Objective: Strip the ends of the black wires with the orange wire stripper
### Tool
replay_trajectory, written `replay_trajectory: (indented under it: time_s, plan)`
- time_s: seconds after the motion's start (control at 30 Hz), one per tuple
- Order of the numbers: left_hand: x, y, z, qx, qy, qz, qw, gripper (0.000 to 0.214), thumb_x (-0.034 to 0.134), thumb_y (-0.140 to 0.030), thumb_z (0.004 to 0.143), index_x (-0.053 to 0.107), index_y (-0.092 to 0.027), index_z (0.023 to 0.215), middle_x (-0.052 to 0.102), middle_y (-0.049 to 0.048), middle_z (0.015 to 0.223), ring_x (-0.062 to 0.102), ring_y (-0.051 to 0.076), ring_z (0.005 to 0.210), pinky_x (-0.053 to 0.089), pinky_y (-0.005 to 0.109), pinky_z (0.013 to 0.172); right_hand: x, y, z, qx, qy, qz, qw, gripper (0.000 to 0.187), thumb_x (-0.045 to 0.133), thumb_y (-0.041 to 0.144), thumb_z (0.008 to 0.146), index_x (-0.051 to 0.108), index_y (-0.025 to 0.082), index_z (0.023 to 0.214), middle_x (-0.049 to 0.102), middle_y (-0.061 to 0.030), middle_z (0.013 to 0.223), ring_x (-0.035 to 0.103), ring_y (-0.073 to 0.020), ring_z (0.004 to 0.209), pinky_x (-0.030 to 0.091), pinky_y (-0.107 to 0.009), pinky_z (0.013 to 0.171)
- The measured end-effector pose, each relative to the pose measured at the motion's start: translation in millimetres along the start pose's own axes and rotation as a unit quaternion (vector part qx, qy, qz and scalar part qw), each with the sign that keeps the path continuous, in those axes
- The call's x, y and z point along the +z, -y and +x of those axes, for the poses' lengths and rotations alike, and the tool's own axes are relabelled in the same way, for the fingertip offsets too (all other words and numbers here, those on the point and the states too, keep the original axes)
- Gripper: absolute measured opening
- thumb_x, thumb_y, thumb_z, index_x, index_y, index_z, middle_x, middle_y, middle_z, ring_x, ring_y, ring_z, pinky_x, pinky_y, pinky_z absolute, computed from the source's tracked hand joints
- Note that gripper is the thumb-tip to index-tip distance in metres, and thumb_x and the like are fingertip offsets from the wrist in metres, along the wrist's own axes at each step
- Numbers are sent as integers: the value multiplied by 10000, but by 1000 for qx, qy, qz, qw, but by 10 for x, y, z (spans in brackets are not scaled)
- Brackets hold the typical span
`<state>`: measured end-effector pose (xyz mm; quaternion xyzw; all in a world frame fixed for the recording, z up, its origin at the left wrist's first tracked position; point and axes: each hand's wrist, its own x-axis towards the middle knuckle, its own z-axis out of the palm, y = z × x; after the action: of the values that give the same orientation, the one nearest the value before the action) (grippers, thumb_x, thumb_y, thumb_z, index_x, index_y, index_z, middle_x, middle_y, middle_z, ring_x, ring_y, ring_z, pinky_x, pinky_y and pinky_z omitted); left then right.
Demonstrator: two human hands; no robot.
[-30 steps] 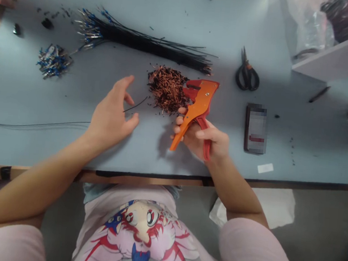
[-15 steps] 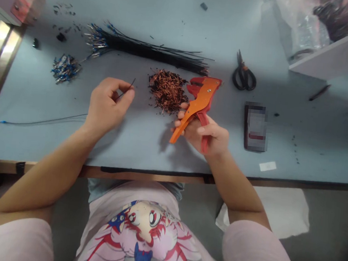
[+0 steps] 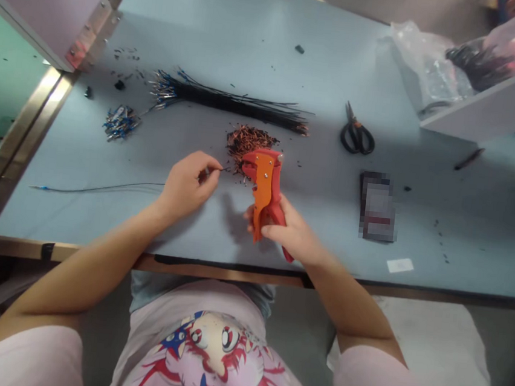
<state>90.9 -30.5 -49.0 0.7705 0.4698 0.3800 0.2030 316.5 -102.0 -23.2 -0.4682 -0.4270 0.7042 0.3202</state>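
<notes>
My left hand (image 3: 192,181) pinches a thin black wire (image 3: 103,188) near one end. The wire trails left across the table to a blue and silver terminal (image 3: 39,187), and its short free tip points right, toward the tool jaws. My right hand (image 3: 293,227) is wrapped around the handles of an orange and red wire stripper (image 3: 264,181). Its jaws face left, just right of the wire tip; whether they touch it I cannot tell. Behind the jaws lies a heap of copper and black wire scraps (image 3: 248,140), partly hidden by the tool.
A bundle of black wires (image 3: 234,103) with blue terminals lies behind the scraps. A pile of loose terminals (image 3: 121,122) sits at left. Black-handled scissors (image 3: 358,136), a blurred dark device (image 3: 378,207) and a pen (image 3: 469,159) lie at right. Plastic bags (image 3: 433,67) stand behind a panel.
The stripper has turned more upright and its jaws have come to the wire tip. My left hand has brought the wire tip rightward, close to the jaws. The camera view has shifted.
</notes>
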Motion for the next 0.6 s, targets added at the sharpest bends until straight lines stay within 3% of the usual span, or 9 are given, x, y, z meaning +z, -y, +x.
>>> replay_trajectory:
  time_s: [0.13,0.3,0.47,0.6]
  plan:
    - [-39,-38,-7,39,-9,4,999,89,577,-156,838,661,-173,858,613,-10,732,461,87,588,368,232,578,-17,5,-61,-52,4,-54,997,479,735,277,780,461,230,1170,625,-71,1075,620,-173,854,518,-322,717]
    - [-81,-58,-20,59,-13,0,998,85,589,-125,834,652,-176,857,610,-8,751,471,93,612,393,240,613,-132,55,-58,-87,39,-40,995,492,708,309,851,496,255,1291,600,-80,1212,599,-187,1049,492,-340,899]
    - [-128,-102,-17,50,-54,29,997,98,594,-116,830,660,-188,830,637,-6,770,512,102,644,405,247,628,-114,44,-24,-29,43,-23,998,414,683,353,872,539,220,1237,637,-65,1031,615,-163,854,525,-296,726]
    - [-158,-138,-16,46,-83,58,994,98,609,-139,838,688,-196,827,659,1,757,565,120,689,410,250,626,-83,-13,-7,-35,49,-19,998,373,661,389,892,541,208,1196,619,-47,939,603,-152,769,527,-292,660]
